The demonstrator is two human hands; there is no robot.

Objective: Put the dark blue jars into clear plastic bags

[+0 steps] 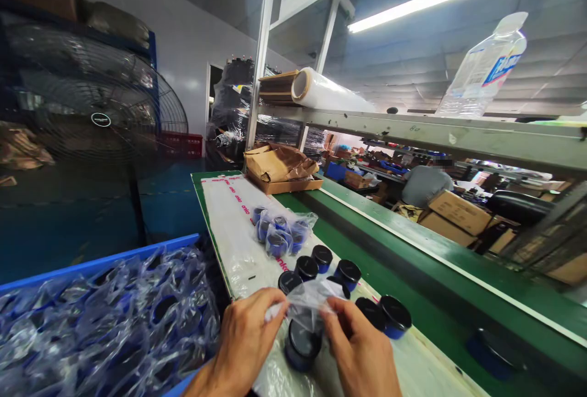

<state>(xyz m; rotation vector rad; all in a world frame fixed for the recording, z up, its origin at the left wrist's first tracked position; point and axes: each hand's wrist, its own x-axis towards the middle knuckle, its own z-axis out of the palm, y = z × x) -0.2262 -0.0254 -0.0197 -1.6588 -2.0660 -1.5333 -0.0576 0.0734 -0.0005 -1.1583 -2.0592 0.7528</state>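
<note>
A clear plastic bag (pixel 312 299) is stretched between my two hands, blurred a little by motion. My left hand (pixel 250 330) pinches its left edge, and my right hand (pixel 355 339) pinches its right side. Right below the bag stands a dark blue jar with a black lid (pixel 302 342), partly covered by the plastic; whether the bag touches it I cannot tell. Several similar jars (pixel 322 256) stand just beyond my hands on the plastic-covered work surface (pixel 233 219). Farther back lies a cluster of bagged jars (pixel 279 235).
At my left a blue crate (pixel 92 271) is full of bagged jars. A green conveyor belt (pixel 380 244) runs along the right, with one jar (pixel 495 348) on it. A cardboard tray (pixel 284 183) and a standing fan (pixel 101 118) are farther off. A bottle (pixel 486 70) stands on the shelf.
</note>
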